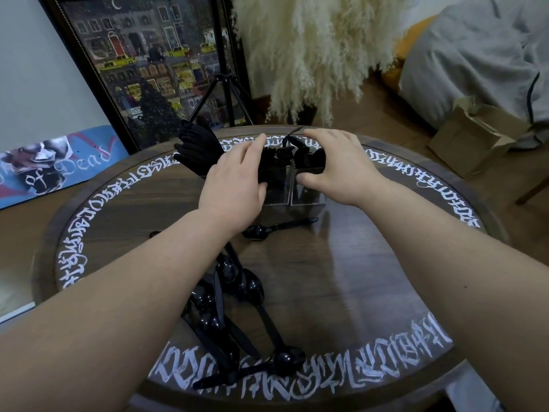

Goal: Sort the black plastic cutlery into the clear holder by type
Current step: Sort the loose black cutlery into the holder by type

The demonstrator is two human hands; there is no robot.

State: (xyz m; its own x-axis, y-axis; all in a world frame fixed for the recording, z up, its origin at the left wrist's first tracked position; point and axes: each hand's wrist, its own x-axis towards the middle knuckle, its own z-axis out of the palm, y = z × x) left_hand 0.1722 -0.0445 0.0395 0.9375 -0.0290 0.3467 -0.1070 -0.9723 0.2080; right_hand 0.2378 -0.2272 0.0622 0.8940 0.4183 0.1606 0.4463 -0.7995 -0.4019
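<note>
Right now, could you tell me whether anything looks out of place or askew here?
Yes: black spoons lie jumbled and crossing on the table, and the left compartment's cutlery fans out sideways from the clear holder instead of standing upright.

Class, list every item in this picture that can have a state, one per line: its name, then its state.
Clear holder: upright on the table, partly filled, gripped from both sides.
Left hand: on the holder's left side.
Right hand: on the holder's right side.
Cutlery in the holder: standing and fanning out at the left.
Single spoon: lying flat just in front of the holder.
Loose pile of cutlery: unsorted, heaped on the table.
Cardboard box: open, on the floor.
</note>
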